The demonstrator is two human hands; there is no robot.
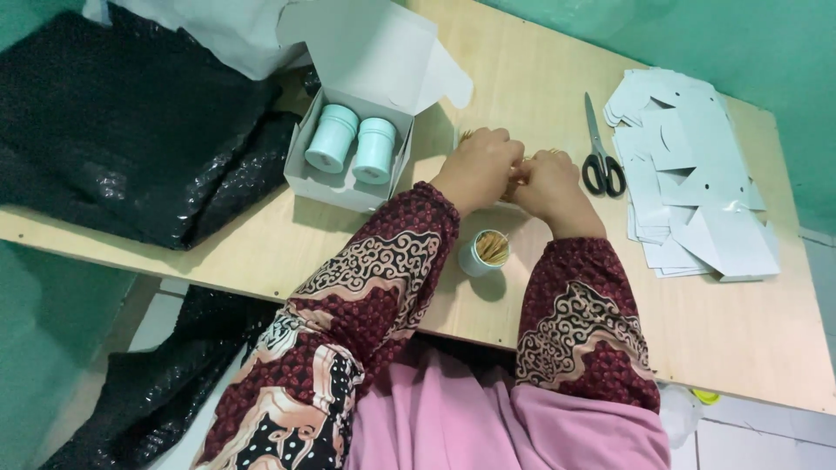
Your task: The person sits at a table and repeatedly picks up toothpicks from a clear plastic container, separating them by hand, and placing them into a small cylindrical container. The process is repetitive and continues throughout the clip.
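Observation:
My left hand (477, 165) and my right hand (549, 181) are together on the wooden table (740, 322), fingers closed around a bundle of thin wooden sticks (515, 178) that is mostly hidden between them. Just below my hands stands a small pale-green round container (484, 253), open on top and filled with upright sticks. To the left sits an open white cardboard box (348, 178) holding two capped pale-green containers (332, 137) (374, 150) side by side.
Black-handled scissors (599, 152) lie right of my hands. A heap of flat white box blanks (688, 174) covers the table's right side. Black plastic sheeting (131, 122) fills the left end and hangs to the floor. White bags lie behind the box.

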